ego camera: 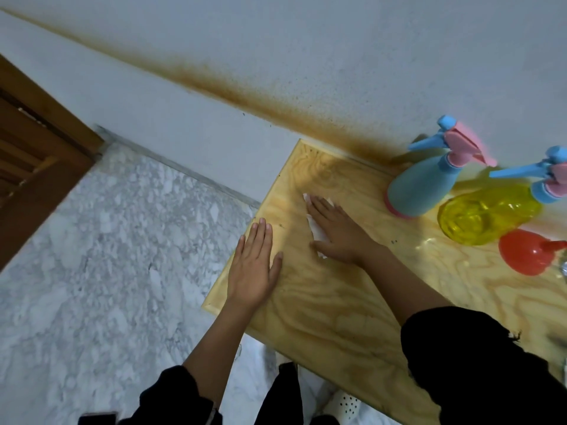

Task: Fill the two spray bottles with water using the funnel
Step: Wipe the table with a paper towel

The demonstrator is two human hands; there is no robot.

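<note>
Head view. Our right hand (pixel 337 231) lies flat, fingers straight and close together, pressing a crumpled white paper tissue (pixel 316 233) onto the pale plywood tabletop (pixel 322 302). Our left hand (pixel 254 271) rests palm-down on the table's left edge, fingers extended, holding nothing. The opaque blue plastic spray bottle (pixel 420 187) and the translucent yellow plastic spray bottle (pixel 484 213) stand near the wall at the far right. Both wear their blue-and-pink trigger heads. The red plastic funnel (pixel 524 253) lies on its side just in front of the yellow bottle, touched by neither hand.

We judge the step in hand to be wiping the surface rather than pouring, since the bottles are capped and the funnel is set aside. We cannot read the fill level in either bottle. A wet glint shows beside the funnel, so the next move probably calls for carrying the tissue there under light, flat pressure, clear of the bottles. No brand, label or legible writing appears on any item.
</note>
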